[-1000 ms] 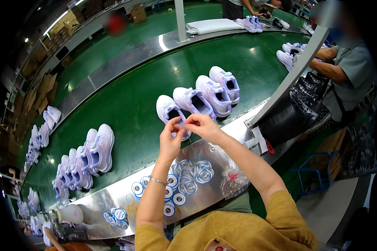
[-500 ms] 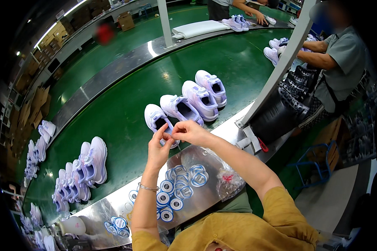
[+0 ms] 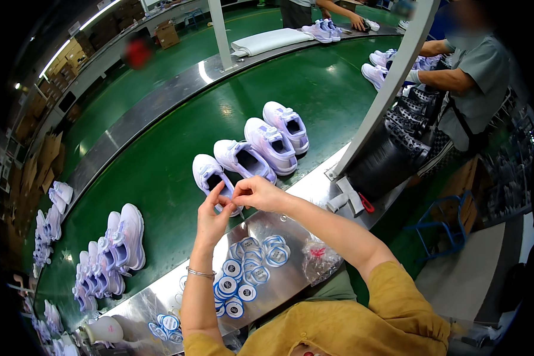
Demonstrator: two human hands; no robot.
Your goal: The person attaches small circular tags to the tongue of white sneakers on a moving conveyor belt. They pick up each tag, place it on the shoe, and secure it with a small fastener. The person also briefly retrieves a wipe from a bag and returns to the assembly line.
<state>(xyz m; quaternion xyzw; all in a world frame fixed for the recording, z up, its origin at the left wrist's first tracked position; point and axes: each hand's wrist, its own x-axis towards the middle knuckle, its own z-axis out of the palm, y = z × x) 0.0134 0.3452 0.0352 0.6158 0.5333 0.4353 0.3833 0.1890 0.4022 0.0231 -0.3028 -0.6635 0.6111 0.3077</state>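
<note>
My left hand (image 3: 212,215) and my right hand (image 3: 258,194) meet, fingertips pinched close together, over the near side of a white-and-lilac sneaker (image 3: 205,167). Whatever lies between the fingers is too small or too hidden to make out. Three more such sneakers, among them a wide-open one (image 3: 229,152), stand in a row to the right on the green conveyor belt (image 3: 172,178). Below my hands, round blue-rimmed stickers (image 3: 231,288) are spread over the metal ledge (image 3: 279,276). A bracelet circles my left wrist.
A crumpled clear plastic bag (image 3: 321,261) lies right of the stickers. More sneakers (image 3: 127,237) stand on the belt at left. A white container (image 3: 105,329) sits lower left. A slanted grey post (image 3: 374,113) rises at right, near a person (image 3: 480,89) handling shoes.
The whole view has shifted slightly, so the sneakers and my hands appear further left. My hands stay pinched together. The person at right has moved their arms among the shoes.
</note>
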